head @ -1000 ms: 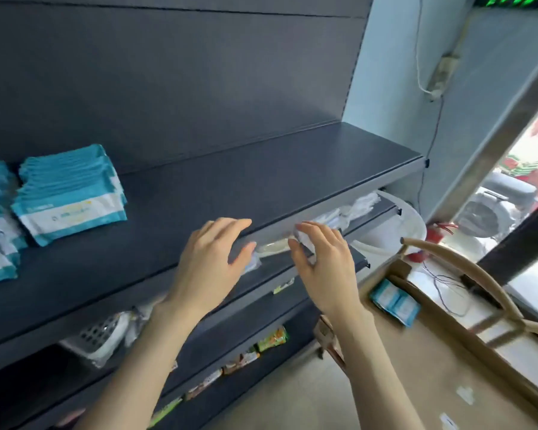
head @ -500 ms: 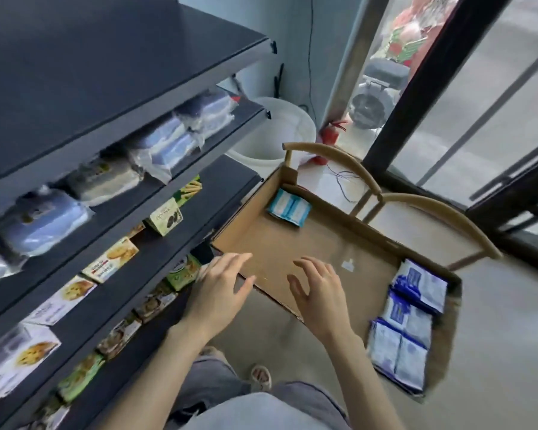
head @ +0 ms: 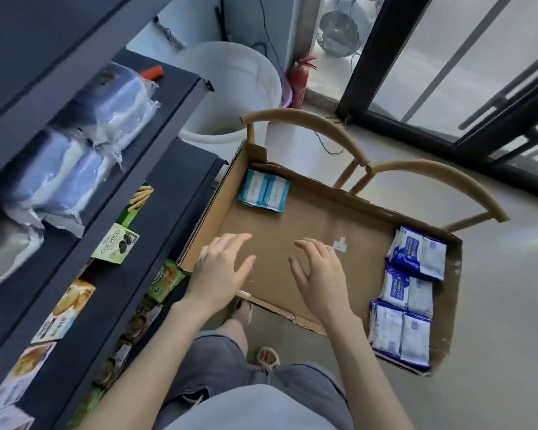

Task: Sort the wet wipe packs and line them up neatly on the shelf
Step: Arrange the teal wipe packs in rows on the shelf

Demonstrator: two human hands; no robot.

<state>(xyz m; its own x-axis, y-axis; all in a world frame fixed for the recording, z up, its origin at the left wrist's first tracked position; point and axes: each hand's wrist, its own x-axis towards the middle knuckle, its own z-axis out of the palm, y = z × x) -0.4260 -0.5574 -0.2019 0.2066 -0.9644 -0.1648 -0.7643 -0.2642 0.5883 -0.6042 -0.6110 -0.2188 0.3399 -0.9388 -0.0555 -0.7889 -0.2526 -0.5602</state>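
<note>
A shallow cardboard box [head: 292,221] sits on a wooden chair. In its far left corner lie two teal and white wet wipe packs [head: 264,191]. Along its right wall lie several blue and white wet wipe packs [head: 409,293] in a row. My left hand [head: 221,268] and my right hand [head: 319,271] hover over the bare middle of the box, fingers spread and relaxed, holding nothing. The dark shelf [head: 59,35] runs along the left; its top board shows only as an underside edge.
Lower shelves on the left hold wrapped blue packs [head: 75,169] and cookie boxes [head: 117,245]. A white bucket [head: 230,88] and a red fire extinguisher [head: 298,79] stand behind the chair [head: 432,178]. A glass door with a black frame is at the right.
My view swung down from the shelf with teal packs to the box on the chair. Both hands came away from the shelf edge and now hover over the box floor, still holding nothing.
</note>
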